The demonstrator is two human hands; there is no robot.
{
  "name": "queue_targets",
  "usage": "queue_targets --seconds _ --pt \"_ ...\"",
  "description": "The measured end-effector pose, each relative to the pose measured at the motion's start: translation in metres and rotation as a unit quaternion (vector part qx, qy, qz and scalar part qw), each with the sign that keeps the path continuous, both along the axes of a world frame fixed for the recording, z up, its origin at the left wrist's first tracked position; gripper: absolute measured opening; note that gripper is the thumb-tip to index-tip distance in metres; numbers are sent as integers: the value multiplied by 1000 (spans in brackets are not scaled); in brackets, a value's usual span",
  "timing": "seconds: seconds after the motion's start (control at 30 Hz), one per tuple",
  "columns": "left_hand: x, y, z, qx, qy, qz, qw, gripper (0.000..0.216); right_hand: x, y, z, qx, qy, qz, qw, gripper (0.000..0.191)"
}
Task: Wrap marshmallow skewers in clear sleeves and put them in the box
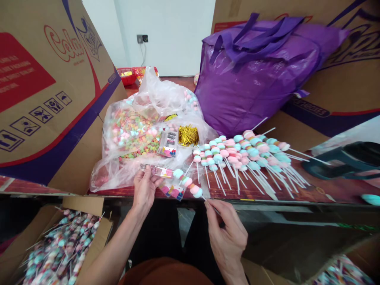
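Clear plastic bag [133, 134] on the bench [311, 190] holds loose coloured sweets [130, 130]. The cardboard box [89, 206] below left is full of wrapped skewers [56, 249]. At the bench edge the left hand [144, 190] pinches a sleeve [157, 171]. The right hand [228, 233] pinches the stick of a skewer [187, 182] just beside it.

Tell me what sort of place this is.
Likely a small sweets-packing workroom: marshmallow skewers laid out on the table, a clear bag of loose candy, large shipping cartons, and a box of wrapped skewers.
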State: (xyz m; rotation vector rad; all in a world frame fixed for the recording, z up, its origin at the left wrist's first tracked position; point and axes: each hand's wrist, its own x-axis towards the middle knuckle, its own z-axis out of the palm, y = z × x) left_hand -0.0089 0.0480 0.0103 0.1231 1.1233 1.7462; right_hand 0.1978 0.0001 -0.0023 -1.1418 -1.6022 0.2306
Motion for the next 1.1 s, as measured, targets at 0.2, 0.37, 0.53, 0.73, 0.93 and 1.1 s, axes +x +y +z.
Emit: queue_targets --seconds 0.2,0.37,0.53,0.73,0.93,1.1 --pt "6 -1 -2 24 15 23 999 37 -3 -3 -2 58 -77 -15 995 25" --pt "4 -2 -3 51 46 22 997 40 -2 -6 -8 1 -13 19 1000 22" --pt "6 -4 -1 66 85 58 993 41 -3 -7 -14 -30 22 28 999 20" --pt "9 -2 -5 71 85 62 992 41 -7 -11 -13 -30 31 19 999 20" --pt "-5 2 -8 92 113 -63 987 36 1 -2 -13 -208 159 105 959 6" --pt "5 -2 -16 86 191 -11 978 31 -5 -2 -16 -263 199 70 941 9"
